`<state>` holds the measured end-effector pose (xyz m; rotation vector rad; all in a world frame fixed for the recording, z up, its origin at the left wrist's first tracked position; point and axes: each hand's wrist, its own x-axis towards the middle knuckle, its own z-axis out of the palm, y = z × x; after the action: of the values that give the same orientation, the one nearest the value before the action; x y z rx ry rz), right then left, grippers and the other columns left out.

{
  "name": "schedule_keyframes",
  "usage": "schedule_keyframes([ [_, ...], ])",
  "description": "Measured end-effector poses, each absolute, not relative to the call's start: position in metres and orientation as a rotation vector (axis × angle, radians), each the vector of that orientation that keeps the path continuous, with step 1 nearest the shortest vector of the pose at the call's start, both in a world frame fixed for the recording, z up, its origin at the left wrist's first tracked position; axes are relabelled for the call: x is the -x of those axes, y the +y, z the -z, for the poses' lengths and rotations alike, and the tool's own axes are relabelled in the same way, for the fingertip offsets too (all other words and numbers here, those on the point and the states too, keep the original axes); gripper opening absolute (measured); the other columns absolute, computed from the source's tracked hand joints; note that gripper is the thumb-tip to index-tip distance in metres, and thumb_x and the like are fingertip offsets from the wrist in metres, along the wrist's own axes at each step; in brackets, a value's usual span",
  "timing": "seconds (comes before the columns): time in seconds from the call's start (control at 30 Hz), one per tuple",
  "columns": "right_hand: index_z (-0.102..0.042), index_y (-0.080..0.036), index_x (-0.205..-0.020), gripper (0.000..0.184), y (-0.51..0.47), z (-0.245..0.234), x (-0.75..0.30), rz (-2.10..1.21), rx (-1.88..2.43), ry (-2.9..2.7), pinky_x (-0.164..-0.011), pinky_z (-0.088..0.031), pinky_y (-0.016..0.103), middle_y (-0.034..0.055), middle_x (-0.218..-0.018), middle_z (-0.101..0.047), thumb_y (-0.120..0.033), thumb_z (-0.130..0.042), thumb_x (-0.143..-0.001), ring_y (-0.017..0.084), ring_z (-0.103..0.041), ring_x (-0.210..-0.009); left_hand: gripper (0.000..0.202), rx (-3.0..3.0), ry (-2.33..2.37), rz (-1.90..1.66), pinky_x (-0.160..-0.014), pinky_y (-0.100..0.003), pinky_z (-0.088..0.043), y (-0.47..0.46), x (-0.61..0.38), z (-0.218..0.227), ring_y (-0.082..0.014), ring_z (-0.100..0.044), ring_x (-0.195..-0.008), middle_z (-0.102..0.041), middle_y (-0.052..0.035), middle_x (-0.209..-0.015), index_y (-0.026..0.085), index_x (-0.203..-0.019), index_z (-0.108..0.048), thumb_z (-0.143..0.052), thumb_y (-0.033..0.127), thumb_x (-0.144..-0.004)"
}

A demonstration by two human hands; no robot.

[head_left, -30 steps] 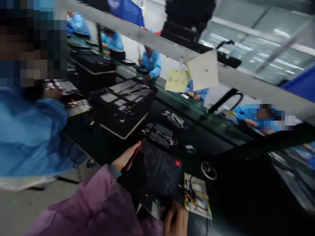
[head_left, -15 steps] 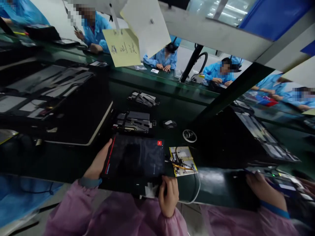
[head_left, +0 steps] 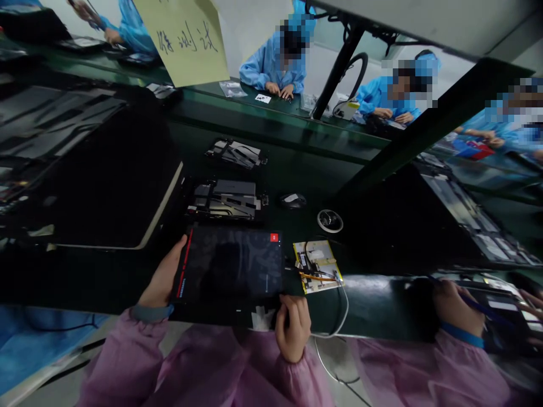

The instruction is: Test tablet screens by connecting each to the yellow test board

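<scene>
A tablet (head_left: 231, 265) with a dark screen lies before me, red and blue writing along its left side and a red square at its upper right corner. My left hand (head_left: 163, 274) grips its left edge, with the fingers hidden underneath. At the lower right corner, my right hand (head_left: 293, 327) is closed with curled fingers on the edge. A piece of clear tape (head_left: 263, 318) sticks to the near edge. Just right of the tablet is a battery pack (head_left: 319, 265) with a small board, an orange ribbon and a white cable (head_left: 345, 308).
Opened tablet bodies (head_left: 224, 199) and a computer mouse (head_left: 292, 200) lie beyond. A round black and white object (head_left: 330, 221) sits right of them. Black mats carry more parts at both sides. A co-worker's hand (head_left: 458, 308) works at right. A slanted dark post (head_left: 407, 135) crosses the bench.
My view has shifted slightly, and the yellow note looks larger. Both my hands keep their places on the tablet. The co-worker's hand at right has moved a little.
</scene>
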<state>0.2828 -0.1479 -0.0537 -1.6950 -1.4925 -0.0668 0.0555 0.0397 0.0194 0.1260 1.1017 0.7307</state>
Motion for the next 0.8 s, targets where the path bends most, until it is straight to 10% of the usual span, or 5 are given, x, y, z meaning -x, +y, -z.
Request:
schedule_keyframes([
  [0.8, -0.058, -0.024, -0.126, 0.041, -0.147, 0.039, -0.281, 0.180, 1.761, -1.538, -0.086, -0.046, 0.045, 0.0115, -0.114, -0.053, -0.014, -0.049, -0.087, 0.026, -0.051, -0.105, 0.035, -0.251, 1.157, -0.848, -0.084, -0.036, -0.058, 0.035, -0.056, -0.022, -0.0233, -0.071, -0.092, -0.073, -0.0067, -0.105, 0.018, -0.123, -0.061, -0.050, 0.016, -0.090],
])
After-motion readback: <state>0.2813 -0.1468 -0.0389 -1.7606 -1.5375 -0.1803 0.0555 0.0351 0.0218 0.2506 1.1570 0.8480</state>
